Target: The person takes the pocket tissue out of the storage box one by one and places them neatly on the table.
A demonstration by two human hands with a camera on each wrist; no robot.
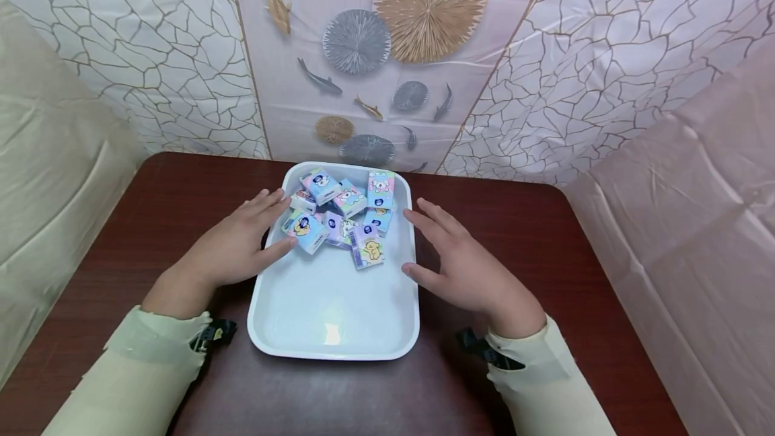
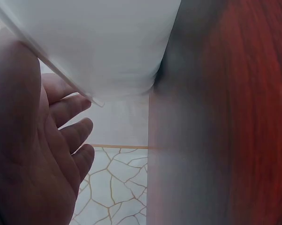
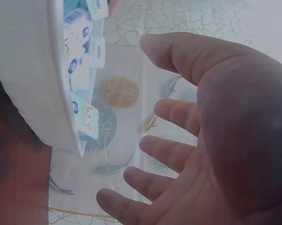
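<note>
A white tray [image 1: 329,308] lies on the table with several small tissue packs heaped in its far half. My left hand [image 1: 233,244] hovers over the tray's left rim, fingers extended, with the thumb near a blue tissue pack [image 1: 305,231]. On the other side my right hand [image 1: 463,264] is spread, its fingertips right at the right rim and nothing in its grasp. A purple tissue pack [image 1: 367,246] lies nearest the tray's middle, and a pink-and-blue pack [image 1: 381,190] leans at the far right corner. In the right wrist view, packs [image 3: 86,115] show above the tray wall.
The dark red wooden table [image 1: 514,221] extends around the tray. Behind it hangs a patterned cloth [image 1: 357,99] with fish and round motifs, and pale cloth walls [image 1: 678,221] stand at both sides.
</note>
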